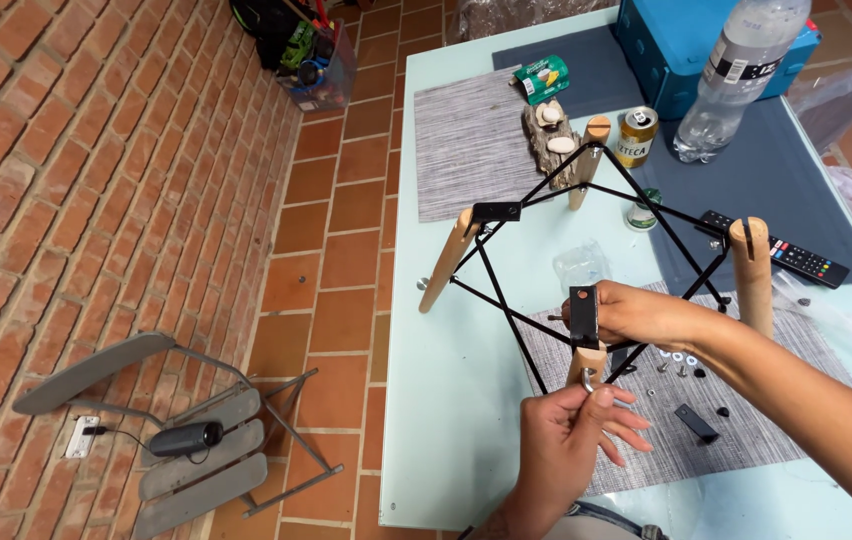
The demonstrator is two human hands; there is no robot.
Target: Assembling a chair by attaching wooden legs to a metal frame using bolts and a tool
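Note:
A black wire chair base (586, 215) with several wooden legs stands on the pale glass table (456, 370). My right hand (646, 318) grips the nearest wooden leg (586, 360) at its black bracket (584, 316). My left hand (571, 440) pinches a small metal hex key (587, 381) against the bottom of that leg. Loose screws and washers (681, 362) and a spare black bracket (696, 422) lie on the grey placemat (726, 440) just right of my hands.
Further back on the table are a plastic water bottle (741, 70), a drink can (636, 135), a remote control (776, 250), a blue box (676, 50) and another grey placemat (466, 140). A folded grey chair (186, 440) lies on the brick floor at left.

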